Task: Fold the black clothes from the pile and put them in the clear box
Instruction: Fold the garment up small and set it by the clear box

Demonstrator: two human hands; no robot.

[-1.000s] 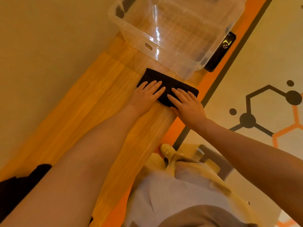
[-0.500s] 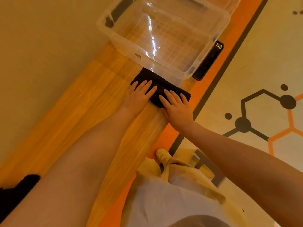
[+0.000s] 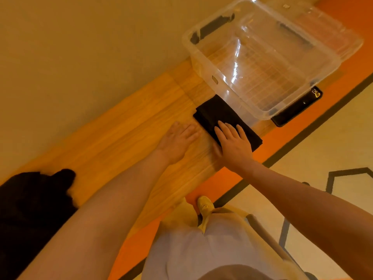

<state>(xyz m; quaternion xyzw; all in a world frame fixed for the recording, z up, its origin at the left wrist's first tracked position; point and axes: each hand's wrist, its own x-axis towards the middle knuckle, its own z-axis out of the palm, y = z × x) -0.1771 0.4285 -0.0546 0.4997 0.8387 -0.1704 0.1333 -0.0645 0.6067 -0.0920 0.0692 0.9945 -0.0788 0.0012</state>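
While no label reads, right hand (image 3: 234,144) presses flat on folded cloth (image 3: 220,116); left hand (image 3: 177,142) lies open.

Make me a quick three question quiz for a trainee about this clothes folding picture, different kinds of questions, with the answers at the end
1. True or false: the clear box already holds a folded garment.
2. Which hand lies on the folded black cloth? A. left hand B. right hand C. both
3. Fill in: the pile of black clothes lies on the wooden ____.

Key: 1 false, nothing shows inside it; 2 B, the left hand rests flat on the wood beside the cloth; 3 table.
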